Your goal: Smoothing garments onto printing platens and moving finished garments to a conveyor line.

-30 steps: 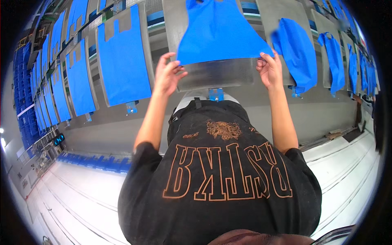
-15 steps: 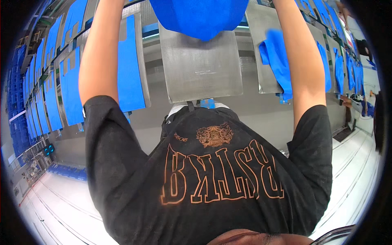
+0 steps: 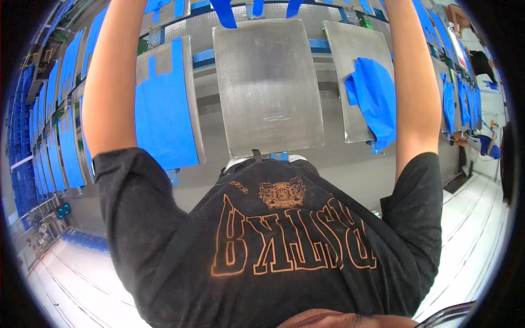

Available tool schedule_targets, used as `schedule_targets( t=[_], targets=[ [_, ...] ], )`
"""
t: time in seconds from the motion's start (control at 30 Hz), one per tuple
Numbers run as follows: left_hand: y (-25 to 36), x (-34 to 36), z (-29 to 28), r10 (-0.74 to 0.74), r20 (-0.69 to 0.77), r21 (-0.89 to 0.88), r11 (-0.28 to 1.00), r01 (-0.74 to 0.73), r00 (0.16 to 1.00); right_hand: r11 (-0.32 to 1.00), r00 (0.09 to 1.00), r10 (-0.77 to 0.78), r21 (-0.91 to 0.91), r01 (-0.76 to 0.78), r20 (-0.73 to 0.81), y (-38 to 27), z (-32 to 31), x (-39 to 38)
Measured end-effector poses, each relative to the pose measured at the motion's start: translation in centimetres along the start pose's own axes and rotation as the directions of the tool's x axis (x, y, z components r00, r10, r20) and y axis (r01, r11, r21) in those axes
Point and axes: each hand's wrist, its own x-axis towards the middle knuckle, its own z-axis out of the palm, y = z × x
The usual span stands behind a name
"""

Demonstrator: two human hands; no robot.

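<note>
Both my forearms reach away past the top edge, so neither hand shows. Between them, at the top edge, strips of a blue cloth piece (image 3: 223, 11) hang down; what holds it is out of the picture. Below it lies a grey metal plate (image 3: 268, 93) with its surface exposed. Left of that, beside my left forearm, a flat blue cloth piece (image 3: 167, 117) with cut-out upper edges covers another plate. Near my right forearm, a crumpled blue cloth piece (image 3: 374, 98) lies folded over on a third metal plate (image 3: 342, 54), partly hidden by the arm.
More plates with blue cloth pieces (image 3: 68, 142) run in rows to the left and right. A green-and-blue frame rail (image 3: 203, 58) passes behind the plates. At the far right another person's hand (image 3: 462, 141) is near blue cloth. White floor (image 3: 82, 279) lies on both sides.
The blue cloth has moved up and away from over the middle plate, leaving only its strips in view. My forearms have spread slightly, and the plates sit lower in the picture.
</note>
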Motion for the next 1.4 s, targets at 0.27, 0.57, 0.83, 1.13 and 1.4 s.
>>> schedule_targets(
  t=[0.27,0.57,0.83,1.13,1.4],
  targets=[
    [-5.8,-17.1,-3.8,0.053,0.135,0.048,0.997,-0.06,0.989,0.996,0.994,0.082,0.027,-0.08,-0.069,3.0,-3.7,-14.8],
    [-23.2,-33.5,-6.7,-0.248,-0.217,0.126,0.952,0.279,0.944,0.892,0.885,0.448,0.012,-0.453,0.124,19.9,-10.1,-29.7],
    [-35.5,-41.5,-10.2,-0.407,-0.398,0.211,0.832,0.514,0.822,0.748,0.755,0.655,-0.144,-0.648,0.003,30.7,-13.2,-39.3],
    [-39.2,-46.5,-11.4,-0.44,-0.474,0.352,0.7,0.622,0.763,0.477,0.528,0.843,-0.319,-0.819,-0.097,34.9,-14.5,-43.0],
    [-38.0,-47.6,-12.6,-0.436,-0.503,0.437,0.617,0.654,0.747,0.467,0.547,0.816,-0.346,-0.814,-0.186,34.7,-14.3,-44.8]
  ],
)
